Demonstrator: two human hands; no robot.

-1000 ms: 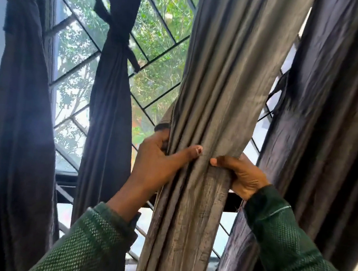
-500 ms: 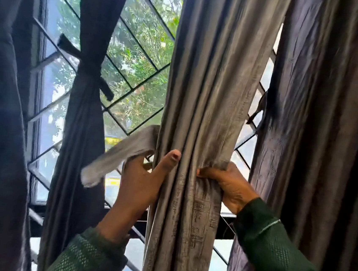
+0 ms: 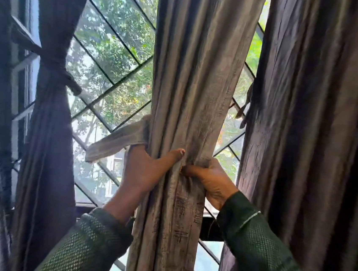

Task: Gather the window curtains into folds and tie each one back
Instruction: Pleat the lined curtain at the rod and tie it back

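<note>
Your left hand (image 3: 145, 171) has its grip wrapped around the gathered grey curtain (image 3: 195, 93) from the left side, thumb laid across the front folds, fingers hidden behind the fabric. The tie-back strip (image 3: 118, 140) comes out from the curtain's left edge just above that hand and sticks out left and down, its free end loose in front of the glass. Your right hand (image 3: 210, 182) clamps the same curtain from the right edge, fingers curled into the folds, thumb tip nearly meeting the left thumb. The curtain hangs mid-window, bunched into vertical pleats, pinched narrowest at your hands.

To the left, a dark curtain (image 3: 47, 121) is cinched with a knotted tie (image 3: 62, 76). To the right, another dark curtain (image 3: 311, 127) hangs in folds, with a tie end (image 3: 244, 107) dangling at its left edge. The window grille (image 3: 117, 38) runs in diagonal bars behind, with green trees beyond. Green mesh sleeves (image 3: 260, 254) cover both forearms. No readable writing or labels anywhere.
</note>
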